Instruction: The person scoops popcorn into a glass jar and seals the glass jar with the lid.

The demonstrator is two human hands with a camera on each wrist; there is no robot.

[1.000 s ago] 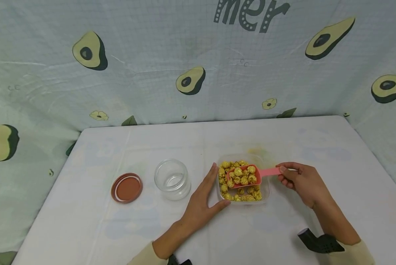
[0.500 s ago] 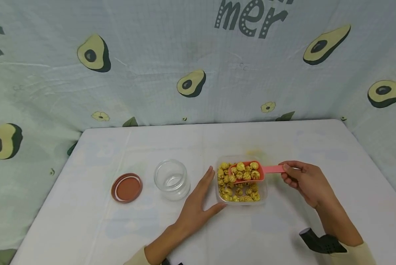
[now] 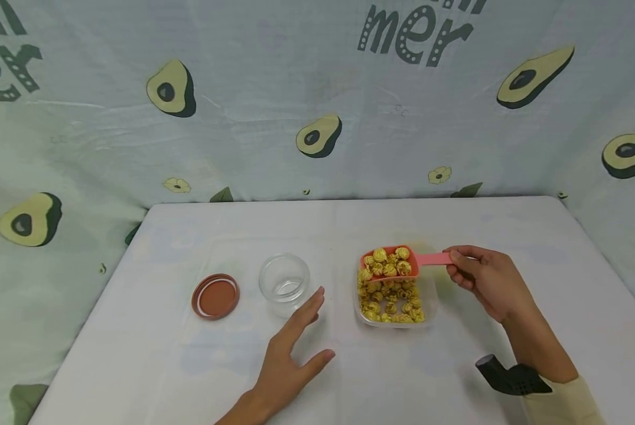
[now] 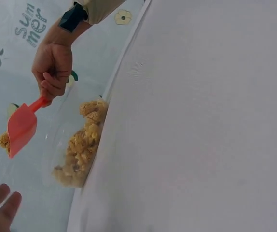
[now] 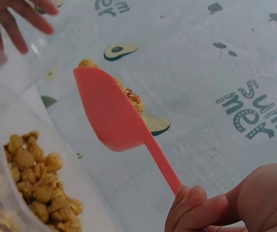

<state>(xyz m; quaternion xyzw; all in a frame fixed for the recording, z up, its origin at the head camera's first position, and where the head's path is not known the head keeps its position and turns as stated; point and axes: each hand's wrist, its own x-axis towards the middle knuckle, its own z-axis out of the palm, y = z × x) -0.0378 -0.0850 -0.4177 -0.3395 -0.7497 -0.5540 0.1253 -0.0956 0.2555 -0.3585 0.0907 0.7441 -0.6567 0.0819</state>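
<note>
In the head view, the right hand pinches the end of a pink scoop between thumb and curled fingers. The scoop's bowl points away to the left of that hand, heaped with yellow popcorn, over the far part of a clear container. The container stands left of the right hand and holds more popcorn. The left hand has its fingers extended and its thumb spread apart, gripping nothing. A clear glass jar stands just beyond the left hand; whether the fingers touch it, I cannot tell. A reddish-brown lid lies beyond and left of the left hand, on the white table.

In the left wrist view, the scoop extends from the right hand's fingers, some popcorn showing at its edge. The left hand's fingertips appear near the scoop, apart from it.

In the right wrist view, the scoop's handle runs up from the gripping fingers to the bowl, popcorn showing above its rim. The container is left of the right hand; the left hand's spread fingers are farther off.
</note>
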